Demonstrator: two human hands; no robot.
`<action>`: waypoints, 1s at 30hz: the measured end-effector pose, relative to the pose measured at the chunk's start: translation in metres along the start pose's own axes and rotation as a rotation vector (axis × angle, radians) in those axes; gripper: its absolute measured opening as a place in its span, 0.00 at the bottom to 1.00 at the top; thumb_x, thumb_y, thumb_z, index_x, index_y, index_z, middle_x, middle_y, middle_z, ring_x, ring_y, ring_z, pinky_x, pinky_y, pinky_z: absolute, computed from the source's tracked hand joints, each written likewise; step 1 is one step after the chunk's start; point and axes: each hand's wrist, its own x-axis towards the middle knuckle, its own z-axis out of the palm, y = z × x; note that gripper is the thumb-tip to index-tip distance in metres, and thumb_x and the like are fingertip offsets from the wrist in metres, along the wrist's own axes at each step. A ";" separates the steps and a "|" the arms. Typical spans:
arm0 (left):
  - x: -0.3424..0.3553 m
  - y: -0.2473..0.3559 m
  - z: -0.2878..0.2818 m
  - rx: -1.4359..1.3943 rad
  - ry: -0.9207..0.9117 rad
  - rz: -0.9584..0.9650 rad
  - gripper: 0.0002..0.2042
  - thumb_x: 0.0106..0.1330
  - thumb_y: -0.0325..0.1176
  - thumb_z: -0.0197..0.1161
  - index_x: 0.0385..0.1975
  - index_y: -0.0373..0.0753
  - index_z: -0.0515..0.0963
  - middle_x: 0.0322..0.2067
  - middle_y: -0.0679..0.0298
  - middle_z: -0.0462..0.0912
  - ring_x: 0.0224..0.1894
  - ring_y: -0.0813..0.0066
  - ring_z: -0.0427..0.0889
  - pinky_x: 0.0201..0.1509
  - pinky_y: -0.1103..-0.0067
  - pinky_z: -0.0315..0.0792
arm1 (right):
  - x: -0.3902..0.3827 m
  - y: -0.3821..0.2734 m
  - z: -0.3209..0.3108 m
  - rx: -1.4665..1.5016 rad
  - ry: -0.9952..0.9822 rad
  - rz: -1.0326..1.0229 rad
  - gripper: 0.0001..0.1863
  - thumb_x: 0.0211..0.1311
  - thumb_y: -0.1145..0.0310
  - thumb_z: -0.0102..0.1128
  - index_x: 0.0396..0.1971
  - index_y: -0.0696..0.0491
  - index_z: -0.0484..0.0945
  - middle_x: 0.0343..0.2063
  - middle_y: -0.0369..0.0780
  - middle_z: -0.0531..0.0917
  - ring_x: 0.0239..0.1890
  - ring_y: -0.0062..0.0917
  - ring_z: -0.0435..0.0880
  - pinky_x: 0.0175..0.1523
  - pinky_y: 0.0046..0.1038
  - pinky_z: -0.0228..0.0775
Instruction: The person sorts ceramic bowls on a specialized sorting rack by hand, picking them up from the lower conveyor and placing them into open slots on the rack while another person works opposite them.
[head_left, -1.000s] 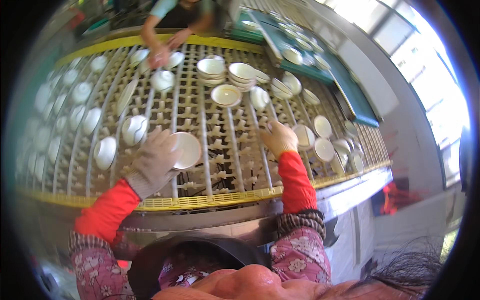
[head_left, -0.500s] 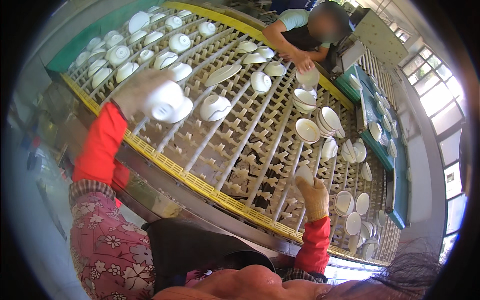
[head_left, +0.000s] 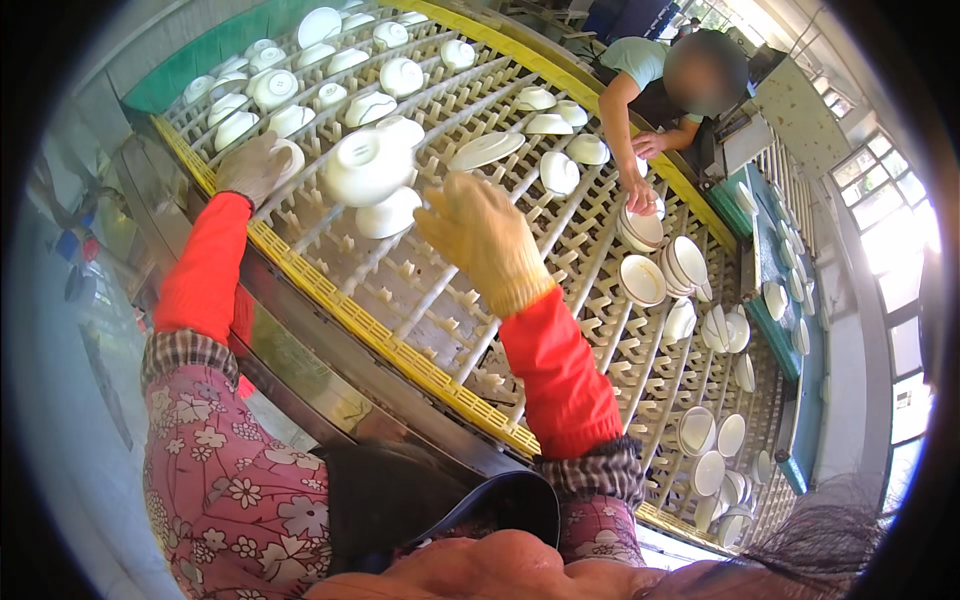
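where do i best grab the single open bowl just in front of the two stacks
The single open bowl is probably best pinched at its near-left rim, coming from the near left: its mouth faces up toward the wearer, exposing the rim, while the far stack and right stack crowd its other sides.

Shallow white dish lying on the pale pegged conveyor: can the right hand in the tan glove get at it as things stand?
Probably yes: nothing visible stands between the tan-gloved right hand and the shallow white dish, and the hand looks empty. Depth is unsure from one view.
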 end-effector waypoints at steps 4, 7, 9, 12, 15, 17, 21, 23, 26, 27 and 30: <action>-0.008 0.013 -0.008 -0.072 0.074 0.052 0.21 0.70 0.47 0.56 0.50 0.35 0.76 0.42 0.47 0.83 0.47 0.45 0.81 0.50 0.60 0.73 | -0.076 -0.013 -0.021 1.204 0.177 0.750 0.27 0.74 0.63 0.51 0.63 0.67 0.65 0.56 0.54 0.78 0.55 0.38 0.83 0.57 0.30 0.77; -0.014 0.069 -0.025 -0.185 -0.016 0.172 0.23 0.69 0.44 0.58 0.55 0.32 0.75 0.49 0.47 0.81 0.52 0.48 0.79 0.57 0.63 0.71 | -0.157 0.003 -0.055 1.024 0.400 0.989 0.23 0.71 0.66 0.55 0.58 0.66 0.72 0.47 0.46 0.83 0.49 0.30 0.85 0.55 0.25 0.78; -0.017 0.091 -0.018 -0.108 -0.038 0.319 0.23 0.66 0.42 0.61 0.55 0.34 0.76 0.50 0.49 0.81 0.53 0.49 0.78 0.58 0.63 0.69 | -0.210 0.011 -0.077 0.869 0.522 1.093 0.20 0.70 0.67 0.56 0.55 0.65 0.76 0.44 0.45 0.85 0.45 0.28 0.86 0.52 0.23 0.79; -0.027 0.115 -0.003 -0.081 0.076 0.613 0.23 0.63 0.40 0.65 0.55 0.34 0.76 0.51 0.51 0.80 0.52 0.50 0.76 0.60 0.62 0.68 | -0.284 0.022 -0.098 0.660 0.745 1.095 0.22 0.71 0.65 0.56 0.57 0.66 0.74 0.45 0.49 0.85 0.46 0.32 0.87 0.53 0.28 0.81; -0.049 0.192 0.000 -0.250 0.038 0.718 0.20 0.61 0.40 0.66 0.48 0.33 0.77 0.43 0.54 0.79 0.46 0.57 0.76 0.54 0.66 0.70 | -0.314 0.018 -0.104 0.632 0.908 1.106 0.21 0.72 0.65 0.56 0.55 0.66 0.75 0.45 0.47 0.84 0.45 0.28 0.86 0.53 0.26 0.81; -0.058 0.251 0.004 -0.313 -0.087 0.800 0.20 0.62 0.43 0.65 0.46 0.34 0.77 0.40 0.56 0.77 0.42 0.62 0.75 0.50 0.68 0.71 | -0.312 0.020 -0.111 0.642 0.883 1.087 0.19 0.72 0.66 0.56 0.53 0.65 0.77 0.43 0.44 0.84 0.44 0.26 0.86 0.52 0.23 0.80; -0.067 0.367 0.034 -0.520 0.120 1.081 0.19 0.58 0.44 0.68 0.41 0.37 0.77 0.36 0.62 0.76 0.39 0.65 0.74 0.47 0.68 0.70 | -0.307 0.024 -0.099 0.397 0.743 1.075 0.15 0.68 0.64 0.60 0.48 0.58 0.83 0.36 0.40 0.87 0.39 0.19 0.85 0.46 0.22 0.77; -0.068 0.421 0.041 -0.582 0.170 1.151 0.16 0.57 0.45 0.69 0.37 0.40 0.77 0.35 0.62 0.78 0.40 0.63 0.77 0.50 0.68 0.69 | -0.317 0.034 -0.094 0.201 0.640 1.101 0.16 0.67 0.60 0.61 0.48 0.54 0.84 0.35 0.42 0.87 0.37 0.22 0.86 0.45 0.25 0.76; -0.058 0.484 0.059 -0.481 0.119 1.165 0.18 0.59 0.43 0.67 0.44 0.39 0.78 0.39 0.58 0.78 0.45 0.57 0.77 0.55 0.66 0.68 | -0.321 0.038 -0.093 0.209 0.668 1.091 0.17 0.66 0.59 0.61 0.48 0.54 0.84 0.35 0.44 0.87 0.37 0.26 0.86 0.46 0.26 0.76; -0.051 0.498 0.067 -0.431 0.078 1.126 0.18 0.60 0.45 0.65 0.45 0.40 0.79 0.41 0.57 0.79 0.48 0.58 0.78 0.57 0.65 0.67 | -0.319 0.035 -0.091 0.174 0.639 1.094 0.17 0.66 0.59 0.61 0.48 0.55 0.84 0.36 0.44 0.87 0.37 0.27 0.86 0.46 0.27 0.76; -0.033 0.527 0.094 -0.186 -0.146 0.975 0.16 0.65 0.48 0.59 0.41 0.43 0.82 0.42 0.54 0.83 0.50 0.56 0.81 0.61 0.63 0.66 | -0.310 0.022 -0.092 0.190 0.506 1.102 0.17 0.67 0.59 0.60 0.49 0.52 0.82 0.36 0.44 0.86 0.38 0.30 0.86 0.46 0.27 0.76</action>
